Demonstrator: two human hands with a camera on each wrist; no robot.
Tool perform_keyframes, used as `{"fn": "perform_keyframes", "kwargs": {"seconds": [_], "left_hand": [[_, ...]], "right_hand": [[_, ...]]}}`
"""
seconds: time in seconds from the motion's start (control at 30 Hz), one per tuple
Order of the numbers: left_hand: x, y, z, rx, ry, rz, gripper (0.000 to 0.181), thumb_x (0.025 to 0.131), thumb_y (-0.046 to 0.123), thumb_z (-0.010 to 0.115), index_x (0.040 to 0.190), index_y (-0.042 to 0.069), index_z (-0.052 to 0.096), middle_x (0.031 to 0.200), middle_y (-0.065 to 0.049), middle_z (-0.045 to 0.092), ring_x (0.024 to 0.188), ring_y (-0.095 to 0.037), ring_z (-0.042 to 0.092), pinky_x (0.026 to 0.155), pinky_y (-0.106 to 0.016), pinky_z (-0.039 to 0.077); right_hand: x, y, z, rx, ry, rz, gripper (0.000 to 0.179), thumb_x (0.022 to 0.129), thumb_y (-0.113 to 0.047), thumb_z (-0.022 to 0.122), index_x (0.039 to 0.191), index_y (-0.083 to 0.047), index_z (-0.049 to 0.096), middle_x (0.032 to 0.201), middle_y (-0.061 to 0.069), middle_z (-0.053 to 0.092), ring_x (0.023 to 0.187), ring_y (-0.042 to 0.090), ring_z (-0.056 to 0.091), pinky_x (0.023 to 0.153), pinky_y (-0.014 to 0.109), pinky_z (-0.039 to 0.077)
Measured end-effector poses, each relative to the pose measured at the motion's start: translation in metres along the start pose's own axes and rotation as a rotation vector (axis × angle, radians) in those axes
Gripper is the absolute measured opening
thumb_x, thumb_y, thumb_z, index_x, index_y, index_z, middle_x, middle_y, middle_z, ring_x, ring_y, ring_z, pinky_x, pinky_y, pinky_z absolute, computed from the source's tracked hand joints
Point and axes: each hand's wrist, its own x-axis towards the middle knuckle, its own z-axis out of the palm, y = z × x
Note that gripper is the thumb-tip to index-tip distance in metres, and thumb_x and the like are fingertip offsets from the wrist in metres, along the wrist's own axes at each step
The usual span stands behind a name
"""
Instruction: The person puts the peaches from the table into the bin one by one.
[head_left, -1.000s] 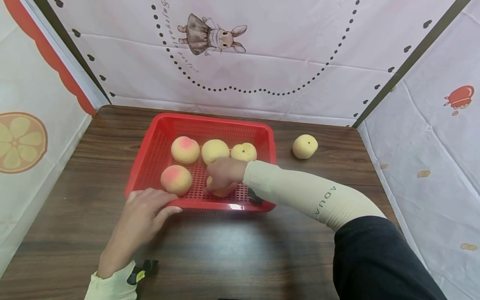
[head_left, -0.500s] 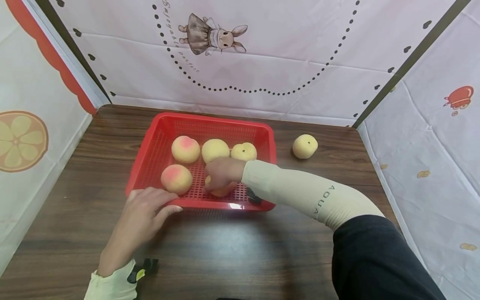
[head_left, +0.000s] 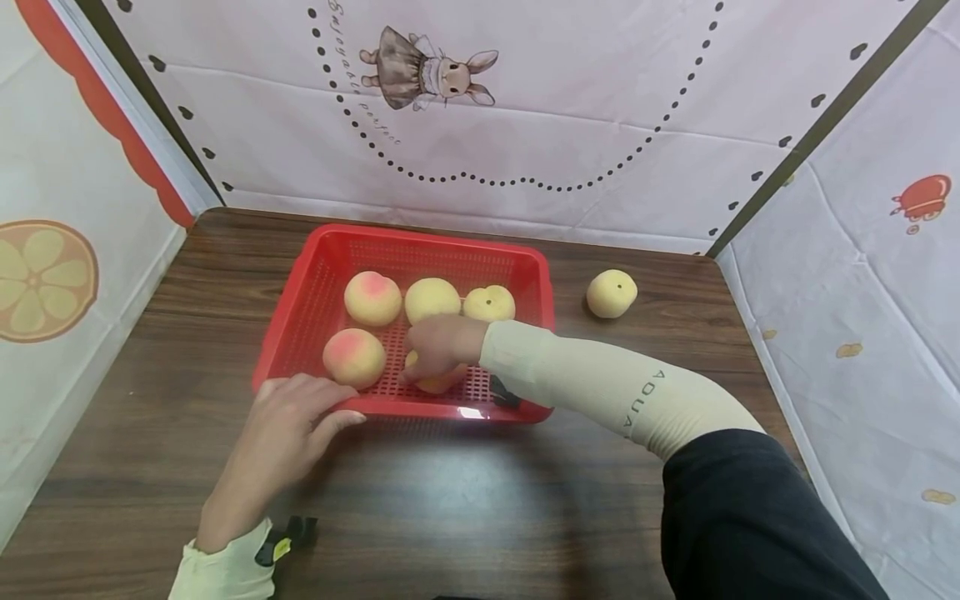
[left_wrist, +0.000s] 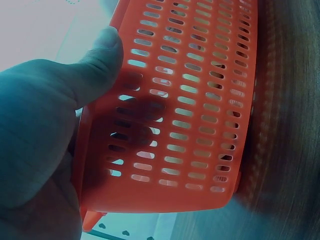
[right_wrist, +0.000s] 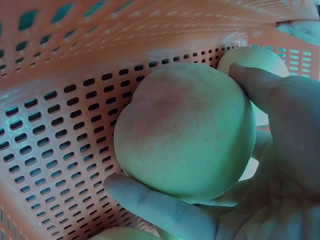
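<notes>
A red plastic basket (head_left: 300, 333) with slotted walls stands on the table. At its near left corner my left hand (head_left: 296, 425) grips the rim, thumb (left_wrist: 102, 55) outside and fingers over the inner side. Inside the basket, my right hand (head_left: 442, 342) holds a peach (right_wrist: 185, 130) near the front wall, thumb (right_wrist: 255, 82) on one side and fingers (right_wrist: 155, 202) curled under the other. From above, the hand partly covers this peach. Around it lie a pink-tipped peach (head_left: 354, 358), another pink-tipped peach (head_left: 372, 298), a yellow peach (head_left: 432, 300) and a peach with a dark stem spot (head_left: 489, 304).
One more yellow peach (head_left: 611, 293) sits on the wooden table (head_left: 450, 517), right of the basket. Printed cloth walls (head_left: 570, 100) enclose the back and both sides. Close behind the basket is the back wall.
My right hand has shifted very slightly left within the basket, still holding the peach. The left hand and the basket stay where they were.
</notes>
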Motion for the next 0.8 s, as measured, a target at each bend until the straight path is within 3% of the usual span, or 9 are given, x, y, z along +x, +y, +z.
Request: {"fn": "perform_keyframes", "kwargs": {"seconds": [0.4,0.8], "left_hand": [[0.0002,0.0015,-0.0004,-0.003,-0.007,-0.010,0.038,0.073,0.027,0.095,0.106,0.018,0.080,0.097,-0.001,0.080,0.094,-0.024,0.069,0.084,-0.044,0.036],[-0.0004,0.0015,-0.0001,-0.007,-0.005,-0.015,0.039,0.072,0.027,0.095,0.107,0.018,0.079,0.097,-0.001,0.080,0.094,-0.025,0.070,0.084,-0.044,0.037]], "right_hand": [[-0.0008,-0.0002,-0.0002,0.009,-0.009,0.001,0.031,0.101,-0.050,0.063,0.108,-0.020,0.070,0.081,-0.004,0.056,0.072,0.010,0.054,0.070,0.026,0.040],[-0.0047,-0.0009,-0.0017,0.047,-0.008,-0.014,0.026,0.099,-0.048,0.066,0.099,-0.022,0.068,0.074,-0.004,0.055,0.069,0.011,0.055,0.071,0.027,0.041]]}}
